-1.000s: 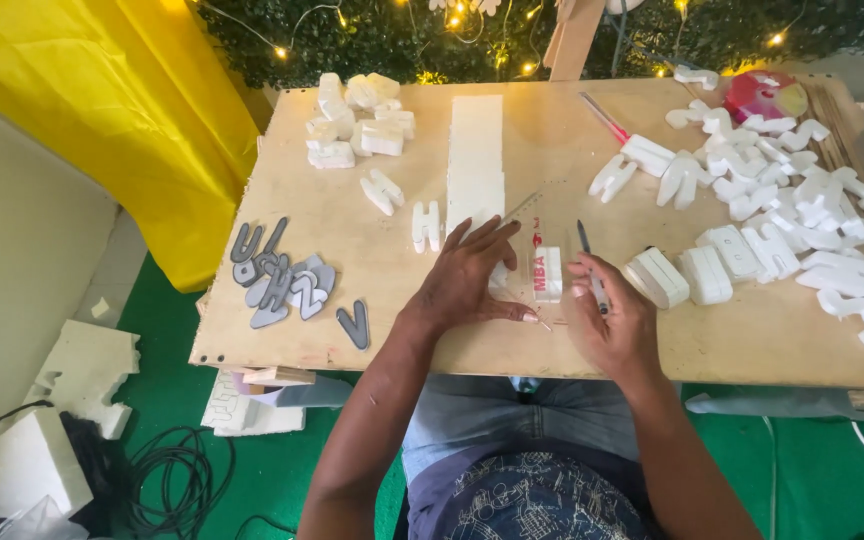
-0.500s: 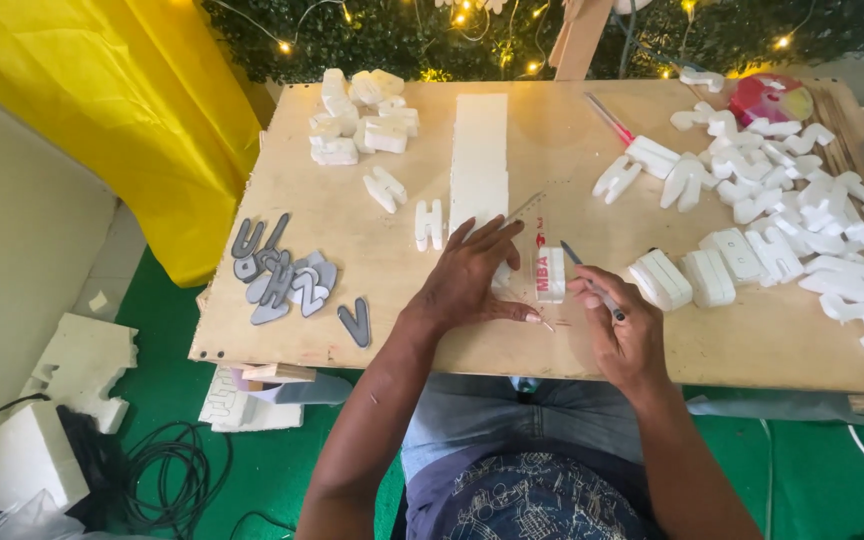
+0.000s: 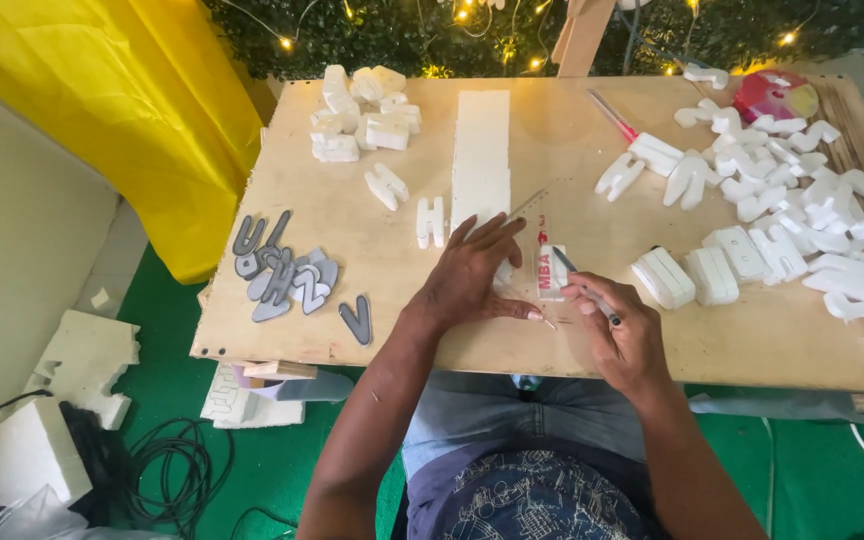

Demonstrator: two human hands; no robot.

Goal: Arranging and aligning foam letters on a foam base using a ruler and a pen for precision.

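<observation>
A clear ruler [image 3: 542,262] is pressed flat on the surface [image 3: 572,330] by the left hand [image 3: 472,275], fingers spread; a pen [image 3: 584,290] is pinched in the right hand [image 3: 620,325].

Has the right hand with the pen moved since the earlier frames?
Barely: the right hand holds the pen at the same spot beside the clear ruler, measured against the long foam strip; only slight shifts.

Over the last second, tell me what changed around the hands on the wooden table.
Very little. The right hand edged slightly toward the clear plastic ruler, its grip on the thin dark pen unchanged. The left hand stayed flat, pressing the ruler and the small white foam piece under it. The grey cut-out letters and white foam letters lie as before.
</observation>
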